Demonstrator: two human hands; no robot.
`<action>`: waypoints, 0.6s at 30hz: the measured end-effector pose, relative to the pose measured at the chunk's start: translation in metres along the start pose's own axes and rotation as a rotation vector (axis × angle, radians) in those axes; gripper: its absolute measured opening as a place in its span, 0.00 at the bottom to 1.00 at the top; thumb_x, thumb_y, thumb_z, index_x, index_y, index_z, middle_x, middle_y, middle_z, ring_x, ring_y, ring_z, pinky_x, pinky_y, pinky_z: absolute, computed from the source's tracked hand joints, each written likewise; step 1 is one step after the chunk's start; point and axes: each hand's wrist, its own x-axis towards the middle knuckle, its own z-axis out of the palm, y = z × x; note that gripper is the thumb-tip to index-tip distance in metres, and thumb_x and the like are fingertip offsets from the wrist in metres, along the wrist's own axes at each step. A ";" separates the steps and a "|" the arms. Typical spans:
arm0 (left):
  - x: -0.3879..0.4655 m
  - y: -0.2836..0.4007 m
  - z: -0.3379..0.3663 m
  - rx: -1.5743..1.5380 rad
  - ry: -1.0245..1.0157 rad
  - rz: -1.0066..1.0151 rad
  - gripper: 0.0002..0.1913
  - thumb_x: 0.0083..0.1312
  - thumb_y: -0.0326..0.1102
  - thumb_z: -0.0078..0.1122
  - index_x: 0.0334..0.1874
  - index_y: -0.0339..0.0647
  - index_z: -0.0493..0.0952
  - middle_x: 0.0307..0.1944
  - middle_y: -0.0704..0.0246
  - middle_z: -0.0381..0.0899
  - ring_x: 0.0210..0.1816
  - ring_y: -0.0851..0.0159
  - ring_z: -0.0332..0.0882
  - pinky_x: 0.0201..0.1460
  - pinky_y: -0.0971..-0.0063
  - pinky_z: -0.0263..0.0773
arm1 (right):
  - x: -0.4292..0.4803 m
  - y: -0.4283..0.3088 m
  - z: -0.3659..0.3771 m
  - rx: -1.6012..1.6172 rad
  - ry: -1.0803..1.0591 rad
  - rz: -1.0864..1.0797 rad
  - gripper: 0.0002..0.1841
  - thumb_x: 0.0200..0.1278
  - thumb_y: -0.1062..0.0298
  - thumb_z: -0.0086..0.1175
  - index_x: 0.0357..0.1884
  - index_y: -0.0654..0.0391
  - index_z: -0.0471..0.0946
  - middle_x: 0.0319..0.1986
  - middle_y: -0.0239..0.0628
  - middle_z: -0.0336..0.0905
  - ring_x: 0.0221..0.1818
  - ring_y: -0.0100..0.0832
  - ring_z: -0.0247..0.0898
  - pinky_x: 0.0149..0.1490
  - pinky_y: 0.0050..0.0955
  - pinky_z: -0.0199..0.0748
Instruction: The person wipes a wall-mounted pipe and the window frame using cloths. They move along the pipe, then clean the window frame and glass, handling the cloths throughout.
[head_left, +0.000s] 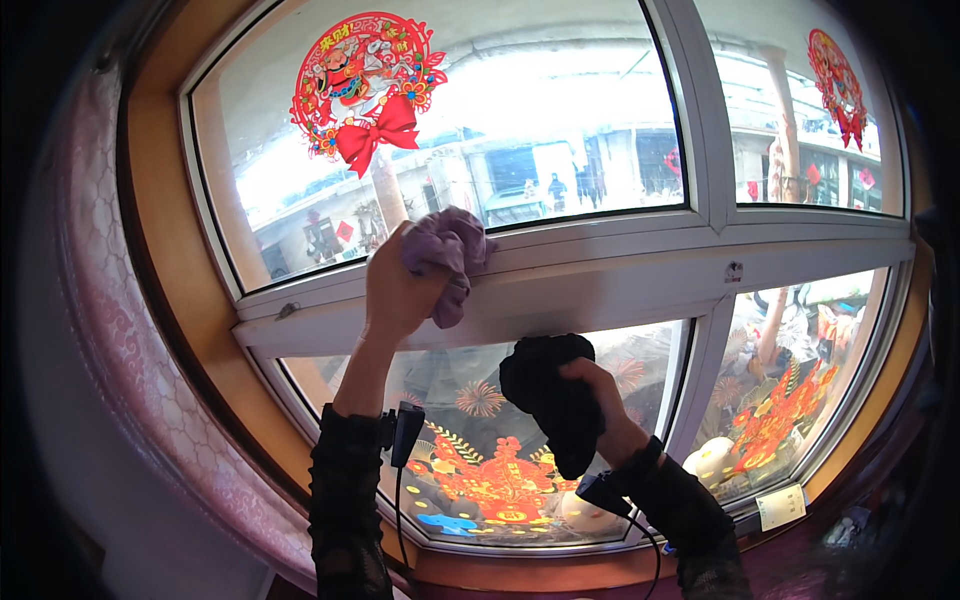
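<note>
My left hand (401, 289) grips a crumpled purple cloth (450, 259), which rests against the white window frame (585, 232) at the lower edge of the upper pane. To its right and lower down, my right hand (604, 405) holds a bunched black cloth (555, 397) in front of the lower pane. A round red sticker with a bow (367, 90) is on the upper left pane. Red and gold decorations with firework shapes (502, 480) cover part of the lower pane. Small black devices with cables are strapped at both wrists.
A pink patterned curtain (142, 360) hangs at the left beside the wooden window surround (169, 202). A pale card bearing writing (781, 507) is at the lower right corner of the frame. Another red sticker (836, 82) is on the upper right pane.
</note>
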 end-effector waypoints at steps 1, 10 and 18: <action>0.000 0.000 0.002 0.108 -0.033 0.015 0.10 0.62 0.33 0.61 0.42 0.36 0.77 0.26 0.67 0.83 0.27 0.72 0.83 0.30 0.77 0.78 | -0.001 0.000 0.000 0.000 -0.005 -0.001 0.17 0.62 0.57 0.54 0.44 0.60 0.78 0.34 0.35 0.82 0.35 0.28 0.79 0.43 0.26 0.79; 0.004 0.016 0.029 0.155 -0.286 -0.028 0.16 0.55 0.36 0.64 0.44 0.36 0.78 0.25 0.64 0.84 0.30 0.67 0.87 0.34 0.74 0.80 | 0.002 0.005 0.000 -0.008 -0.001 -0.054 0.17 0.62 0.57 0.53 0.45 0.60 0.79 0.33 0.35 0.82 0.35 0.28 0.79 0.42 0.26 0.79; 0.019 0.014 0.071 0.265 -0.320 0.216 0.16 0.58 0.30 0.65 0.48 0.37 0.79 0.35 0.72 0.83 0.35 0.74 0.82 0.39 0.74 0.78 | -0.002 0.001 -0.011 -0.241 0.012 -0.290 0.20 0.67 0.56 0.48 0.52 0.61 0.76 0.42 0.36 0.82 0.45 0.28 0.80 0.53 0.24 0.77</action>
